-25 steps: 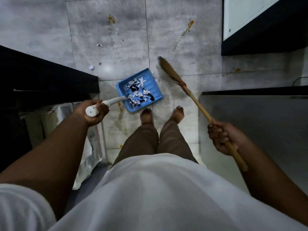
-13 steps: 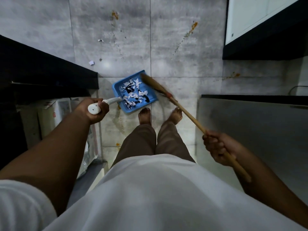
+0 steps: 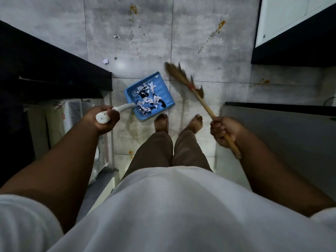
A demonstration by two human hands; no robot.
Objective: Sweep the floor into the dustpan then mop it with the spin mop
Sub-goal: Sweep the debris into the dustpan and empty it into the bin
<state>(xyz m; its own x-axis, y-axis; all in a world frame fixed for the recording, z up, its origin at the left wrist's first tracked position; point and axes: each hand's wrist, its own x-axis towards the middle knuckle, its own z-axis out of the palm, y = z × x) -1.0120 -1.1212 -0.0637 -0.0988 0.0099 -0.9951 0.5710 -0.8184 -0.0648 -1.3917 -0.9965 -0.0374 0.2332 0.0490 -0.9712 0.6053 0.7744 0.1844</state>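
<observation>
Grey tiled floor (image 3: 209, 57) carries the light blue plastic dustpan (image 3: 163, 95), left hand (image 3: 103, 119) fingers wrapped round its white handle; right hand (image 3: 222, 131) fingers grip the stiff, probably light wooden-handled straw broom (image 3: 183, 77) mid-shaft.

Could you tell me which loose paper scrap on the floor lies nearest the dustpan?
The white scrap beside the dark cabinet; the other scrap lies farther up the floor from the dustpan.

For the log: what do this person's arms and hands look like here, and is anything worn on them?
Both arms are bare from above the elbow down. White short sleeves show at the bottom corners of the view, part of a loose white top. The left hand and right hand wear no gloves; no watch, ring or bracelet is visible on either wrist or hand.
</observation>
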